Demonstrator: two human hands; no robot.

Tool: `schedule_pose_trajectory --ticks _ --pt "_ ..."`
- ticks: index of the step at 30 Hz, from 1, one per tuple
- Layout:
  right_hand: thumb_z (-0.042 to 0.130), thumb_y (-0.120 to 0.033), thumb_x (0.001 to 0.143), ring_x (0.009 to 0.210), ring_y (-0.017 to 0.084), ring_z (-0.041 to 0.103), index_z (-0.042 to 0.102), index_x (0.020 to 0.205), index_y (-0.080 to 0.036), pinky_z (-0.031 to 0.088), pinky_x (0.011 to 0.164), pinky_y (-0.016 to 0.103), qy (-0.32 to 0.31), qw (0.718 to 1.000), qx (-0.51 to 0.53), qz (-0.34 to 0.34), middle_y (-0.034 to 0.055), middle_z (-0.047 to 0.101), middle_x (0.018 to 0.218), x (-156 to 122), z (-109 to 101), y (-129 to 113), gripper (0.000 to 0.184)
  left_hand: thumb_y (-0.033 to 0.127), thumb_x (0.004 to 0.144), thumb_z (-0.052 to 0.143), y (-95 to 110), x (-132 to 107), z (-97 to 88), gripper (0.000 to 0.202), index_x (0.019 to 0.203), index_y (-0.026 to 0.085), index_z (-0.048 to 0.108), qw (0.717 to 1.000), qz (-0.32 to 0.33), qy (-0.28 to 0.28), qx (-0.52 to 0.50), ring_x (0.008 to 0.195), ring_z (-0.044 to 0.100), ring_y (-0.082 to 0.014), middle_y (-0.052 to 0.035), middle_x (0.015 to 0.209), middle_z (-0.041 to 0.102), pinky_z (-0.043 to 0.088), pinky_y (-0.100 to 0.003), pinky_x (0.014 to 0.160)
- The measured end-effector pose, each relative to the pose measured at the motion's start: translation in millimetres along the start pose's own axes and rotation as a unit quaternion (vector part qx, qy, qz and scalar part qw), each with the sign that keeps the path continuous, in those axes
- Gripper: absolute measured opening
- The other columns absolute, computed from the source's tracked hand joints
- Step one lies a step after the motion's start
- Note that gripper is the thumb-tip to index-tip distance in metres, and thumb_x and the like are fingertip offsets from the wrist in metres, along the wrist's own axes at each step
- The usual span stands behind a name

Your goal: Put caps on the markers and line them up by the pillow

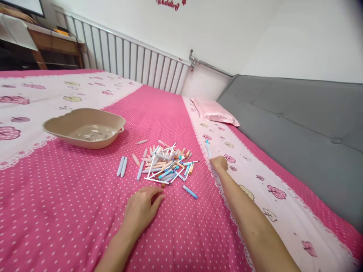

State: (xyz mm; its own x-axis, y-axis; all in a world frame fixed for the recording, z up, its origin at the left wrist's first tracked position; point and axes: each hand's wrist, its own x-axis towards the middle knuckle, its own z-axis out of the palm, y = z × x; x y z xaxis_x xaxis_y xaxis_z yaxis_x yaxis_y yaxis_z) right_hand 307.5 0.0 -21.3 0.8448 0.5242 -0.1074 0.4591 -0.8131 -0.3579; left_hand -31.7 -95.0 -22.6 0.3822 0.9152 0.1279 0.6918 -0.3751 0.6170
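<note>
My right hand (219, 163) is closed around the lower end of a slim white pen with a light blue tip (209, 149), held upright over the white patterned strip of the bed. My left hand (143, 207) rests palm down on the pink dotted sheet, thumb and fingers apart, with nothing visible in it. Just beyond its fingertips lies a small brown piece (163, 185), touching or very near them. In front of both hands is a loose pile of pens and markers (167, 164) in white, blue, peach and lilac. A blue marker (190, 192) lies apart between the hands.
A beige plastic basin (82, 141) with some small pale pieces inside stands at the left. Two pale blue markers (121, 166) lie side by side near the pile. Farther back are a pink pillow (215, 112), a grey padded headboard (295, 132) and a metal rail (124, 49).
</note>
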Motion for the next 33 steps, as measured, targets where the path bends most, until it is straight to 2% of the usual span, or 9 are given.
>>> schedule_pose_trajectory --ticks 7,13,25,33 --pt "0.056 -0.034 0.087 0.099 0.020 0.058 0.056 0.113 -0.014 0.049 0.084 0.040 0.013 1.000 -0.014 0.006 0.0097 0.057 0.115 14 8 -11 0.033 0.033 0.084 0.046 -1 1 0.1 0.028 0.097 0.023 0.069 1.000 0.003 0.004 -0.006 0.087 0.065 -0.0246 -0.0060 0.098 0.071 0.046 -0.032 0.073" --pt "0.056 -0.034 0.087 0.099 0.020 0.058 0.056 0.113 -0.014 0.050 0.083 0.040 0.019 1.000 -0.018 0.004 0.0096 0.057 0.115 19 12 -16 0.033 0.034 0.087 0.042 -1 1 -0.4 0.030 0.099 0.022 0.067 1.000 0.002 -0.018 0.010 0.087 0.065 -0.0253 -0.0062 0.098 0.071 0.046 -0.034 0.072" --pt "0.054 -0.036 0.088 0.094 0.018 0.059 0.058 0.108 -0.016 0.050 0.082 0.039 0.013 1.000 0.002 -0.027 0.0074 0.060 0.109 14 13 -8 0.029 0.033 0.087 0.042 -2 2 0.9 0.030 0.099 0.022 0.067 0.999 -0.004 -0.031 0.014 0.089 0.064 -0.0243 -0.0057 0.099 0.070 0.045 -0.034 0.075" --pt "0.058 -0.038 0.085 0.097 0.020 0.061 0.062 0.103 -0.016 0.049 0.084 0.040 0.042 0.996 0.052 -0.053 0.0083 0.063 0.108 3 4 -10 0.029 0.033 0.087 0.043 -3 2 1.7 0.028 0.099 0.022 0.066 1.000 -0.003 -0.029 0.007 0.090 0.064 -0.0244 -0.0048 0.099 0.070 0.046 -0.035 0.076"
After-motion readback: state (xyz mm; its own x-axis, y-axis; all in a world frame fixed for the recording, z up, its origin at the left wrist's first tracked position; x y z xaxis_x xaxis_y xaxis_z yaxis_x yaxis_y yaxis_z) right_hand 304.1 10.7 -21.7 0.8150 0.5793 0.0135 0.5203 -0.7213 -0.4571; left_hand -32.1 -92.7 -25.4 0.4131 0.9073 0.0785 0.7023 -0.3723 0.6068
